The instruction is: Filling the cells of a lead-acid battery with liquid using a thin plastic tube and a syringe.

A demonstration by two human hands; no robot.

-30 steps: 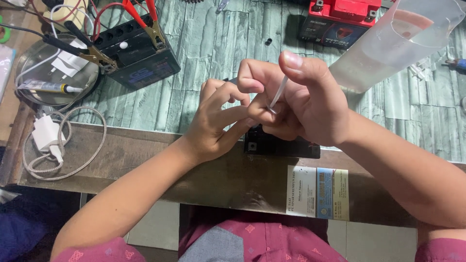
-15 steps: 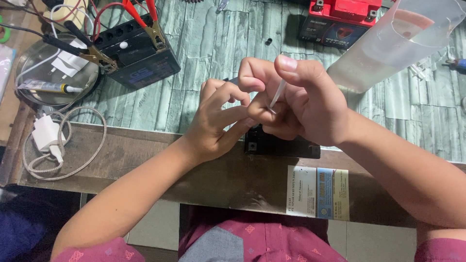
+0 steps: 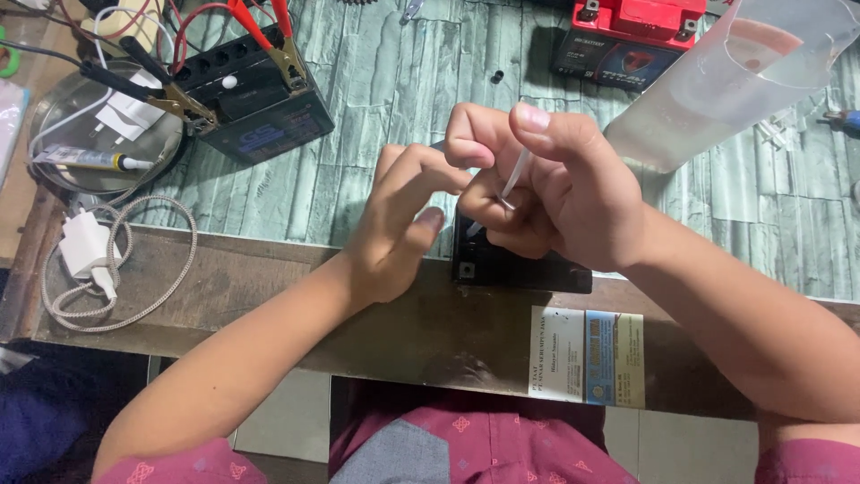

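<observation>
The workbench (image 3: 376,81) carried a black battery (image 3: 524,260) at its near edge, directly under both hands. The right hand (image 3: 560,193) was curled into a loose fist, thumb and forefinger pinching a thin white tube (image 3: 513,175) held nearly upright above the battery. The left hand (image 3: 403,224) had its fingers bent together, tips touching the right hand near the tube's lower end. The tube appeared light, flexible and easily kinked; grip low, gently.
</observation>
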